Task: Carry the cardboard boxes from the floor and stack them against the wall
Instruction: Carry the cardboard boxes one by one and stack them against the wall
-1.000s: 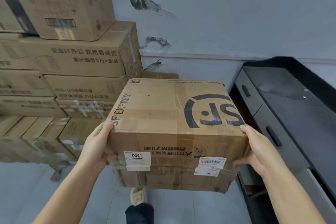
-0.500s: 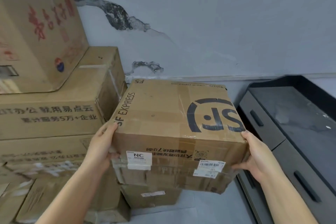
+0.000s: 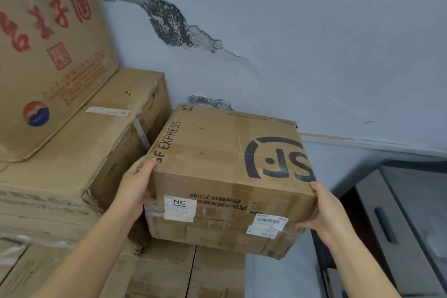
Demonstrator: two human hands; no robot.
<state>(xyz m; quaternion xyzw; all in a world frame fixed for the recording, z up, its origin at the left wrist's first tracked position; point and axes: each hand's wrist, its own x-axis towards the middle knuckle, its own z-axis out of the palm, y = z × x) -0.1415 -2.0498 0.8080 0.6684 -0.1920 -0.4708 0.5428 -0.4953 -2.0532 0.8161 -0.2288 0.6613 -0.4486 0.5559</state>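
Both hands clamped the SF Express box (image 3: 229, 176) by its sides — left hand (image 3: 135, 189) fingers wrapped round the near corner, right hand (image 3: 324, 208) fingers curled under the lower edge. It hung between them, over a lower box (image 3: 193, 271) beside the stack (image 3: 72, 152) — set down askew, its overhanging right corner might have tipped it.

The SF Express box (image 3: 225, 176) sits between my hands, my left hand (image 3: 135, 186) on its left side, my right hand (image 3: 324, 210) on its right near corner. Just left of it stands the stack of boxes (image 3: 79, 157), with a tall box (image 3: 46, 55) on top at far left. Below it lies another box (image 3: 193, 271). Behind everything is the wall (image 3: 314, 43); a cabinet (image 3: 396, 225) stands at right.
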